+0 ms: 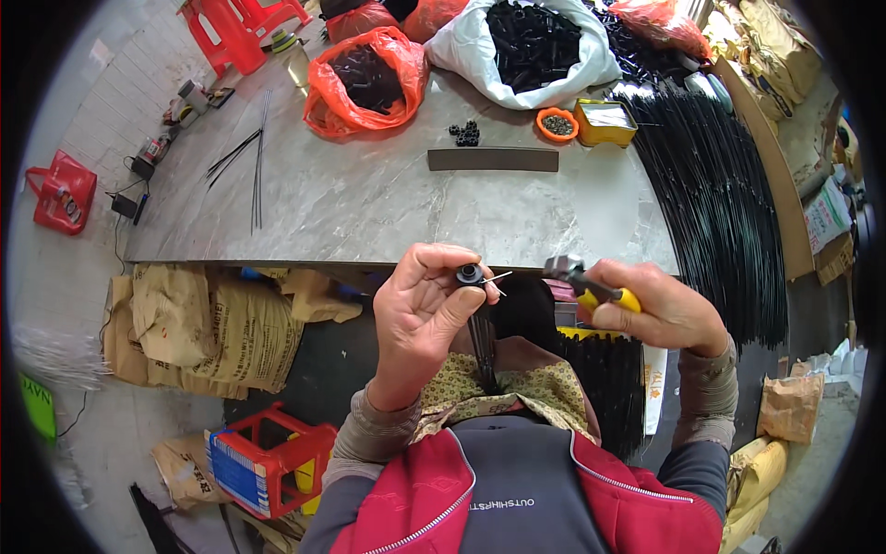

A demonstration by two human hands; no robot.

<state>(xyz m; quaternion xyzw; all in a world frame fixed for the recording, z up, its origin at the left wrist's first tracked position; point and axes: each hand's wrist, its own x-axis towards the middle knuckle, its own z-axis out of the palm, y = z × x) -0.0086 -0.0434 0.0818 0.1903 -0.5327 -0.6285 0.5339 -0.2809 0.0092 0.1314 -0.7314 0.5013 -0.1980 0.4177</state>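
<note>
My left hand point(415, 309) pinches a round black plastic part point(469, 274) with a hole in its middle, between thumb and fingers. A thin silvery wire point(496, 278) sticks out from the part to the right. Below it, a bundle of thin black rods point(482, 346) hangs down to my lap; how it joins the part is hidden. My right hand point(660, 305) is wrapped round pliers point(591, 286) with yellow and black handles. Their dark jaws, slightly blurred, point left toward the wire and stand apart from it.
On the grey table point(360, 208) lie a dark flat strip point(494, 161), small black parts point(468, 135) and loose rods point(257, 166). An orange bowl point(556, 126), a yellow tin point(604, 124), a red bag point(369, 83) and a white sack point(452, 51) stand behind. Long black rods point(724, 203) cover the right side.
</note>
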